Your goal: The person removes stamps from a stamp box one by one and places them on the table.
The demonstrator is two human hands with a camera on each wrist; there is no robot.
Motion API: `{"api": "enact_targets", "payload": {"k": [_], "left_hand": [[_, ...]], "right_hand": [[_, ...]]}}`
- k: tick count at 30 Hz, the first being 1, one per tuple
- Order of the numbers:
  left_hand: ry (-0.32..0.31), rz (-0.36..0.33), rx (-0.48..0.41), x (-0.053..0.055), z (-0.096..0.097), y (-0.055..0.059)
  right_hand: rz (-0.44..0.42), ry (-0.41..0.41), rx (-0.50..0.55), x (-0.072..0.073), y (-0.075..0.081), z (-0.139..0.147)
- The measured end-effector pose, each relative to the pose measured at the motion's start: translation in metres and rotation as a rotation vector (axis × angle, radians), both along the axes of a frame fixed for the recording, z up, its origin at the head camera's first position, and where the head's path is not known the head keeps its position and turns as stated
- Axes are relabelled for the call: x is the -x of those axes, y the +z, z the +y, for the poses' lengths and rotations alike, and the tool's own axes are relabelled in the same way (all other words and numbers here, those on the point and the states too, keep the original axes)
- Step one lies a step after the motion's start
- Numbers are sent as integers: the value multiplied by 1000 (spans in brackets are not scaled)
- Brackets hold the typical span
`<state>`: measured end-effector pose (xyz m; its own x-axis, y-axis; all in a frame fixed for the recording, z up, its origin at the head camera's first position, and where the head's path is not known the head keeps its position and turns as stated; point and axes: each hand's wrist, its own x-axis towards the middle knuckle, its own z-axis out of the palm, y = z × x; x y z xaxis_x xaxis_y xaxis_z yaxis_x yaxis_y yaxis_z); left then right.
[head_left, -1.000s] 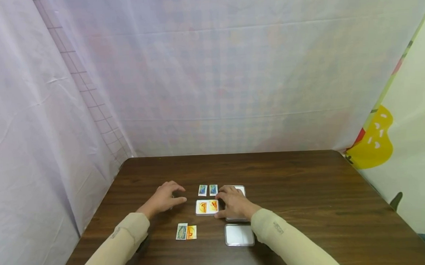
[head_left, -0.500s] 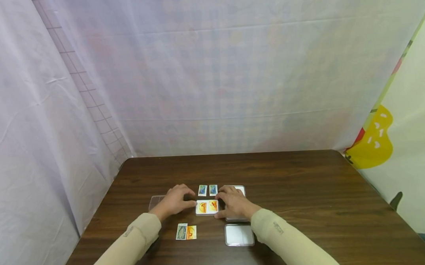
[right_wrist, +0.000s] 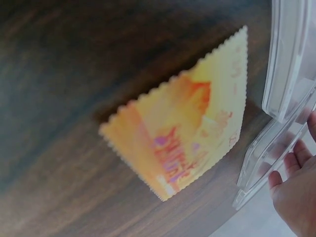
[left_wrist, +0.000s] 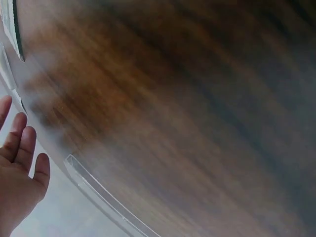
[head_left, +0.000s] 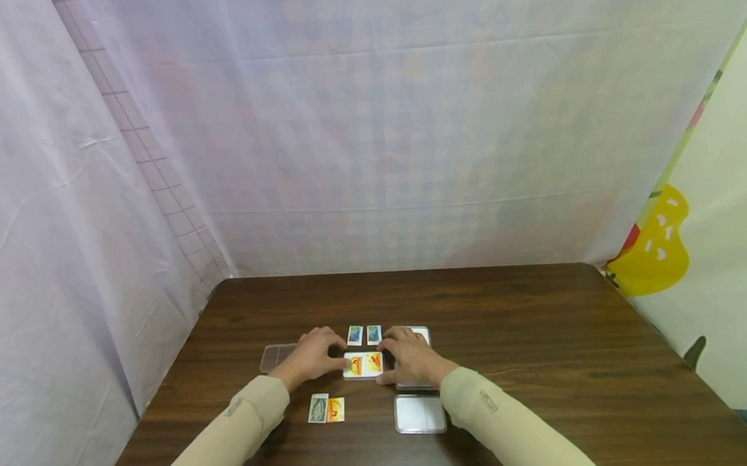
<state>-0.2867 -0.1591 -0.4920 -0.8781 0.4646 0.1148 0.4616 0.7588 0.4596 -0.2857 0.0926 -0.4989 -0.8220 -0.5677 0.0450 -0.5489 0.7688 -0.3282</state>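
Observation:
In the middle of the head view lies a flat white-edged case (head_left: 364, 376) showing two orange-yellow stamps side by side. My right hand (head_left: 411, 356) grips its right end, thumb at the near corner and fingers at the far one. My left hand (head_left: 313, 355) comes in from the opposite side, its thumb tip at the case's left edge and its fingers gently bent. Two blue stamps (head_left: 355, 335) lie just beyond the case. Closer to me, a green stamp (head_left: 318, 408) and an orange stamp (head_left: 335, 409) lie edge to edge.
Under and behind my right hand is a stack of clear cases (head_left: 422, 331). Another clear-rimmed case (head_left: 420, 414) lies nearer to me. A transparent lid (head_left: 271, 358) rests left of my left hand. White curtains (head_left: 408, 155) hang behind the brown table (head_left: 508, 310).
My left hand has moved right from beside the case up to its left edge, uncovering the transparent lid. My right hand has stayed at the right end.

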Motion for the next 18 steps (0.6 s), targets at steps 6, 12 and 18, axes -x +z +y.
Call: {"api": "enact_targets", "payload": {"k": [6,12,18], "left_hand": [[8,-40,16,0,1,0],[13,-42,21,2,1,-3],[9,-26,13,3,1,-5]], "right_hand": [[-1,3,-11,0,1,0],[-3,3,-19,0,1,0],[-1,0,-18,0,1,0]]}}
